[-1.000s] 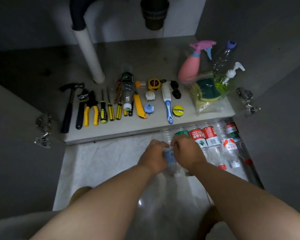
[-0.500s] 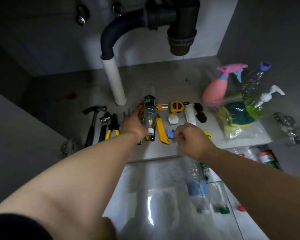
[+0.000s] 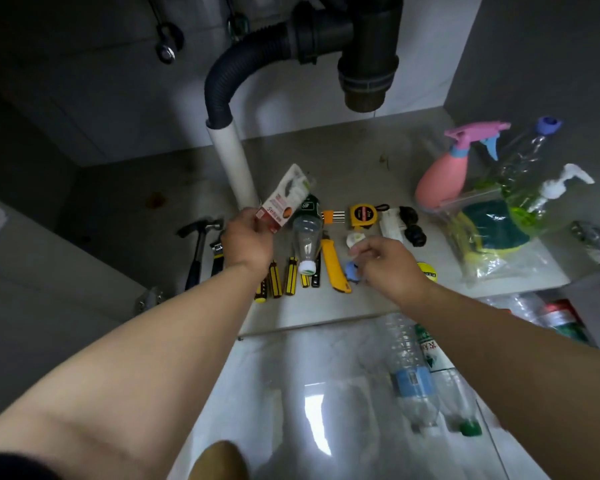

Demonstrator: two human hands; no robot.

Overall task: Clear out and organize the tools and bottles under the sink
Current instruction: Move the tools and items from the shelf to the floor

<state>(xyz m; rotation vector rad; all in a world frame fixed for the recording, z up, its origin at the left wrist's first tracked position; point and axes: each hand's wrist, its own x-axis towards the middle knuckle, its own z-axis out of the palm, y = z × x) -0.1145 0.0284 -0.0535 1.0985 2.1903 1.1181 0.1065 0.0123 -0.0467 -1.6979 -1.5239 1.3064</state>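
Sorting is judged to be well along. A hammer (image 3: 195, 258), screwdrivers (image 3: 290, 277), a knife (image 3: 335, 268) and a tape (image 3: 362, 214) are laid side by side in one row on the cabinet floor (image 3: 326, 161), presumably so that each can be seen and reached from the front. A bottle (image 3: 306, 237) is lying among them with its cap toward the front. It is judged to be misplaced there, since other bottles (image 3: 409, 375) are lined up on the tiles (image 3: 257, 393) outside the cabinet. A sprayer (image 3: 440, 178) and a pump bottle (image 3: 551, 188) are grouped at the right by a bag (image 3: 492, 258), well apart from the tools, which suggests that cleaning things are given their own corner.

A packet (image 3: 283, 199) is gripped at its lower end by the left hand (image 3: 248, 242), the fingers being curled round it. It is held tilted above the row, just in front of the pipe (image 3: 234, 168), perhaps so that its label can be read before a place is chosen.

The right hand (image 3: 392, 268) is held low over small caps (image 3: 351, 271) beside the knife. Its fingers (image 3: 355, 251) are loosely curled, and whether anything is pinched between them cannot be told.
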